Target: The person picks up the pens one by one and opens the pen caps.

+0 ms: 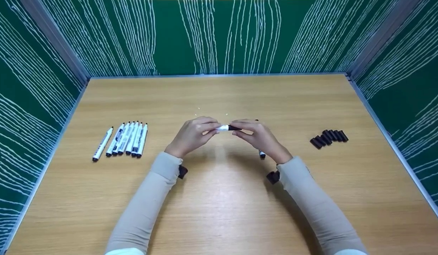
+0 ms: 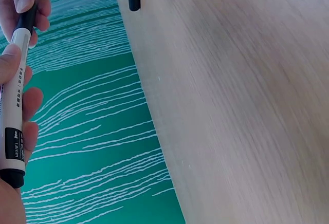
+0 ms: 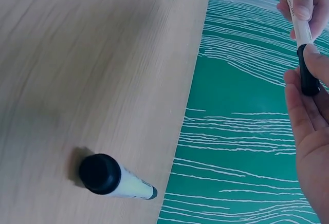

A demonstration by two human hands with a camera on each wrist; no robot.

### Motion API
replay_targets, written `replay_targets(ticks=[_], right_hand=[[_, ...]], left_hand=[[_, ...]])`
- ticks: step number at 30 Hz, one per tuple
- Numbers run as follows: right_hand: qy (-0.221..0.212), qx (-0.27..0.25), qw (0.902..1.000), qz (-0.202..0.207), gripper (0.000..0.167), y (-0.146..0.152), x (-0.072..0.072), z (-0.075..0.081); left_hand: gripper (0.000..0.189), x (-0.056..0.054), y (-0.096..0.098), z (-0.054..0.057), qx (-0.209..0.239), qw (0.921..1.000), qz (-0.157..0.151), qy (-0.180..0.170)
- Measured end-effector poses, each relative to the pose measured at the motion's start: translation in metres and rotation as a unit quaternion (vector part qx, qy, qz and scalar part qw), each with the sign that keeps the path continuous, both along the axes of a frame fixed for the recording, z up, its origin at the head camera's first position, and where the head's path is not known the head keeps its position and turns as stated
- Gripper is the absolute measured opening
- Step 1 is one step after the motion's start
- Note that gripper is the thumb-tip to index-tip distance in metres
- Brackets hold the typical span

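A white marker [image 1: 223, 128] with a black cap [image 1: 234, 128] is held level between both hands above the table. My left hand [image 1: 196, 134] grips the white barrel [image 2: 16, 75], its thumb on one side and fingers curled behind. On the cap [image 3: 307, 72], my right hand [image 1: 259, 136] pinches with thumb and fingers. Cap and barrel meet end to end; whether the cap is fully seated I cannot tell. Below the right hand lies another marker [image 1: 262, 154], partly hidden by that hand in the head view; the right wrist view shows this marker [image 3: 133, 183] more fully.
Several uncapped-looking markers [image 1: 128, 139] lie side by side at the left, with a single marker [image 1: 102, 144] beside them. Several black caps [image 1: 328, 138] are grouped at the right. Green walls with white lines [image 1: 219, 39] border the wooden table [image 1: 219, 212]. Small pale specks lie beyond the hands.
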State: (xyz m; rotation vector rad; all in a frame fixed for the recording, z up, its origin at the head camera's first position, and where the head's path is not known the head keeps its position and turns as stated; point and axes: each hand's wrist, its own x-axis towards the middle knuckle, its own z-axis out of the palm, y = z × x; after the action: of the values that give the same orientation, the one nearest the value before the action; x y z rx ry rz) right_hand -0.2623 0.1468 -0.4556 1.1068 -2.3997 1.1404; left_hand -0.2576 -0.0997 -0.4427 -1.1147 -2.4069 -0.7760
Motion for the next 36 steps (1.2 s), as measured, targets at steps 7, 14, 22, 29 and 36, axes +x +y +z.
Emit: replay_targets(ticks=[7,14,22,29,36], right_hand=[[0.002,0.003,1.0000,-0.001,0.027,-0.0014,-0.0005,0.0002],[0.040,-0.010,0.9991,0.005,0.024,-0.0018,-0.0008,-0.0018],[0.078,-0.017,0.9968,0.003,0.021,-0.0031,-0.0027,-0.0043],[0.095,-0.019,0.9953,0.005,0.020,-0.0041,-0.0033,-0.0067],[0.089,-0.015,0.9959,-0.005,0.020,-0.0034,-0.0028,-0.0081]], left_hand=[[0.021,-0.0005,0.0009,-0.0032,0.011,0.9998,-0.008,0.014],[0.022,-0.0012,0.0011,-0.0047,0.014,0.9997,-0.014,0.013],[0.023,-0.0016,0.0006,-0.0049,0.010,0.9998,-0.019,0.000],[0.023,-0.0010,-0.0004,-0.0055,0.003,0.9997,-0.025,-0.007],[0.024,-0.0005,-0.0005,-0.0044,-0.009,0.9995,-0.025,-0.017]])
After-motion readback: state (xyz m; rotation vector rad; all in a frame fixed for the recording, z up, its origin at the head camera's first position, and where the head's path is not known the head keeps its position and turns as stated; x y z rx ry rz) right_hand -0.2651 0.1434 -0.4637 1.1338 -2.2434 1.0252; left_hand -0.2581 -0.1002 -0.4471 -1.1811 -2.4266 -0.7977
